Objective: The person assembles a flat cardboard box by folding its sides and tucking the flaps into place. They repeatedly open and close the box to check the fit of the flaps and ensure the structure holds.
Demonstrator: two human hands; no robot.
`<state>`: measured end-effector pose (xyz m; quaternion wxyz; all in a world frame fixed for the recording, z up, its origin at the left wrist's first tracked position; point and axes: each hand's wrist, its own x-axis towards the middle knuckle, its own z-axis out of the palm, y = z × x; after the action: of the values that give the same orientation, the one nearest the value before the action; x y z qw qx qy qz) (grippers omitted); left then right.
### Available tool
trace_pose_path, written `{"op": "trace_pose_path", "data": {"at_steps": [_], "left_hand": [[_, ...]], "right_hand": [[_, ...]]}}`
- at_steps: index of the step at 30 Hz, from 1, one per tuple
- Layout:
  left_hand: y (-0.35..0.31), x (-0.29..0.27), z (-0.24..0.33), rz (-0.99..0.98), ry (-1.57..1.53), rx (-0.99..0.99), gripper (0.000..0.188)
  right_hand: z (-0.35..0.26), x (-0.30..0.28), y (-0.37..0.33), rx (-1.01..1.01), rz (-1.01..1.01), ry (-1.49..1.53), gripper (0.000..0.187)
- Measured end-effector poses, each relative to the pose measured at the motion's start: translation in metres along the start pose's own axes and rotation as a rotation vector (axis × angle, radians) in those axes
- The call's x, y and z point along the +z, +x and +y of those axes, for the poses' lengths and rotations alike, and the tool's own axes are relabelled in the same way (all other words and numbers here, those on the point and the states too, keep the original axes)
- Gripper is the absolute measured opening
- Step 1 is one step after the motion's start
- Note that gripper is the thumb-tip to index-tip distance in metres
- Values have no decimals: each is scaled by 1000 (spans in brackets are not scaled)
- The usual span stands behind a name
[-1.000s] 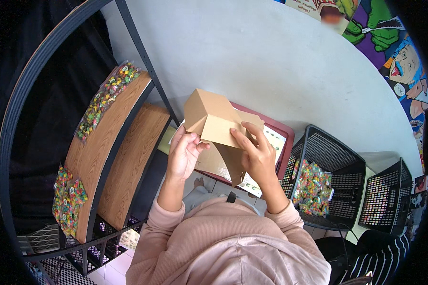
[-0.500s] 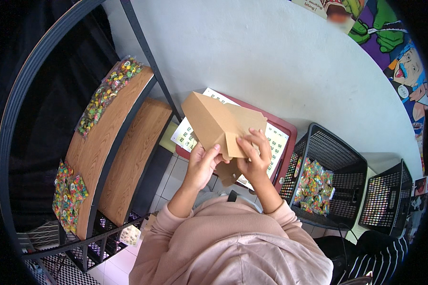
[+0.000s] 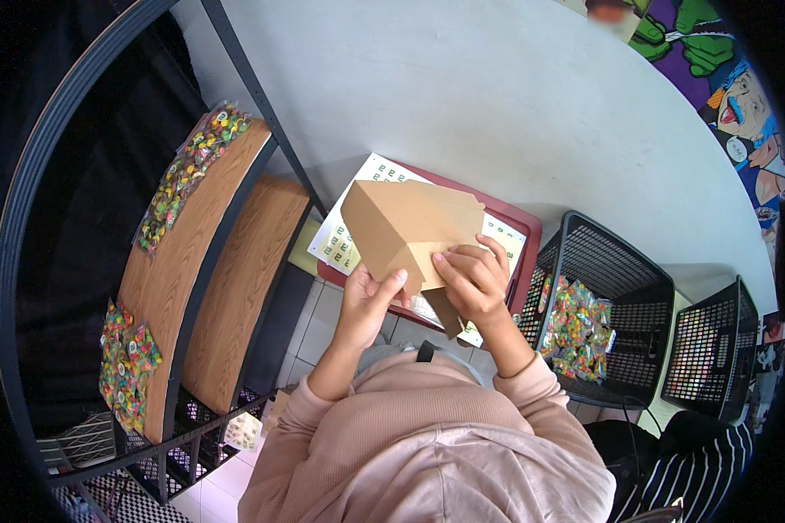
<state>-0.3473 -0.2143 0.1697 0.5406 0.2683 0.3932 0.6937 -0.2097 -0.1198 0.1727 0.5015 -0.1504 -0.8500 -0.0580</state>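
Note:
A brown cardboard box (image 3: 388, 218), partly folded, is held up in front of me, tilted, with a flap hanging below it. My left hand (image 3: 371, 301) grips its lower left corner, thumb on the outside and the fingers partly hidden beneath. On the right side of the box, my right hand (image 3: 475, 277) pinches the panel's edge with curled fingers. Under the box lie white sheets of printed stickers (image 3: 336, 242) on a dark red tray or stool top (image 3: 532, 228).
At left, a wood-topped shelf (image 3: 192, 227) carries clear bags of colourful candies (image 3: 192, 174) and more candy bags (image 3: 131, 366). To the right stands a black plastic basket (image 3: 632, 322) with candy packets (image 3: 577, 327) inside, beside another black basket (image 3: 711, 349). A pale wall (image 3: 462, 96) rises behind.
The box has turned slightly and its side panels sit closer together. My right hand has shifted a little right and down, its fingers more curled. The lower flap has swung to the right.

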Motion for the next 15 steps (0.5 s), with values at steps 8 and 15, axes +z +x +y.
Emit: {"op": "trace_pose_path", "data": {"at_steps": [8, 15], "left_hand": [[4, 10, -15, 29, 321, 295, 32], [2, 10, -23, 88, 272, 367, 24]], "right_hand": [[-11, 2, 7, -1, -34, 10, 13], [-14, -5, 20, 153, -148, 117, 35]]}}
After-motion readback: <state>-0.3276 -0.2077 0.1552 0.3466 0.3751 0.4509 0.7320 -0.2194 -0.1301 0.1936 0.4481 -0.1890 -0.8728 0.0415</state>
